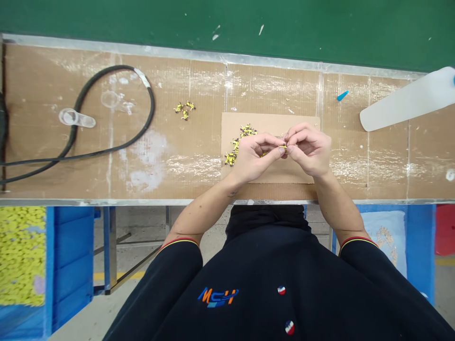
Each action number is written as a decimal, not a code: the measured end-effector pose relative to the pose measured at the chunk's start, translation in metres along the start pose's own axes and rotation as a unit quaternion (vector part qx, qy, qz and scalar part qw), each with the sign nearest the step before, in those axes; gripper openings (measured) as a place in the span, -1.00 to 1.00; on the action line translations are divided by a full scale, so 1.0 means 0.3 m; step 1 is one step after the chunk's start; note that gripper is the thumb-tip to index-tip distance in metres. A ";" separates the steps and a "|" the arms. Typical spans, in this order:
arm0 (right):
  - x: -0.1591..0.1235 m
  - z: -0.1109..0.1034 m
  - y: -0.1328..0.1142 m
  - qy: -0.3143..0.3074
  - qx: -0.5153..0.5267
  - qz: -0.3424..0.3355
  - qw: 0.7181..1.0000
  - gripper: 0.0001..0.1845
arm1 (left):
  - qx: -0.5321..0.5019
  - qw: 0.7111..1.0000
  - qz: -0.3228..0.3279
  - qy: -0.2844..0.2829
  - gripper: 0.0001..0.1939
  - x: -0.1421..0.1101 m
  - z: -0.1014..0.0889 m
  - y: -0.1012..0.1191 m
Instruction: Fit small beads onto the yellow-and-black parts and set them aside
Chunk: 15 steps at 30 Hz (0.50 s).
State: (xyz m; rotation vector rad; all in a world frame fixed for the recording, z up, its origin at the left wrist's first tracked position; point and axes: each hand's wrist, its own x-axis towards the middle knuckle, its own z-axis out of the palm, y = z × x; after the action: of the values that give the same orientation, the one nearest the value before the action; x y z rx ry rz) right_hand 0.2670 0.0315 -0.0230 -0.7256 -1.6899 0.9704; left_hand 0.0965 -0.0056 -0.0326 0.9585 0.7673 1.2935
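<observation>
My left hand [255, 158] and my right hand [310, 149] meet over a loose cardboard sheet [280, 121] on the bench. Both are pinched together on a small yellow part [282, 148] held between their fingertips. A pile of similar small yellow parts [237, 144] lies on the sheet just left of my left hand, partly hidden by it. A few more yellow parts [185, 109] lie further left on the bench.
A black cable [117, 71] loops over the left of the cardboard-covered bench [373, 161], near a clear plastic piece [76, 118]. A white blade-shaped part [408, 99] and a small blue piece [342, 96] lie at right. Blue bins sit below, one holding yellow parts [21, 255].
</observation>
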 end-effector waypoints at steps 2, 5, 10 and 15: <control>0.001 0.001 0.001 0.002 0.011 -0.010 1.000 -0.76 | -0.007 1.000 -0.002 -0.005 -0.68 0.000 0.000 0.002; 0.000 0.000 0.004 0.001 0.026 -0.014 1.000 -0.80 | -0.010 1.000 -0.008 -0.007 -0.68 0.001 0.000 0.005; -0.004 -0.004 0.006 -0.001 0.015 0.008 1.000 -0.74 | 0.001 1.000 -0.008 -0.002 -0.64 0.002 -0.002 0.006; -0.001 -0.009 0.003 -0.009 0.006 0.035 0.999 -0.70 | 0.035 0.999 0.022 0.000 -0.67 0.000 -0.006 0.007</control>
State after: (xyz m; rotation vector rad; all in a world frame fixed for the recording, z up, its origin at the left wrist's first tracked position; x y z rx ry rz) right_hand 0.2696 0.0323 -0.0234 -0.7747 -1.6814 1.0373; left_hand 0.0939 -0.0052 -0.0313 1.0362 0.8000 1.3110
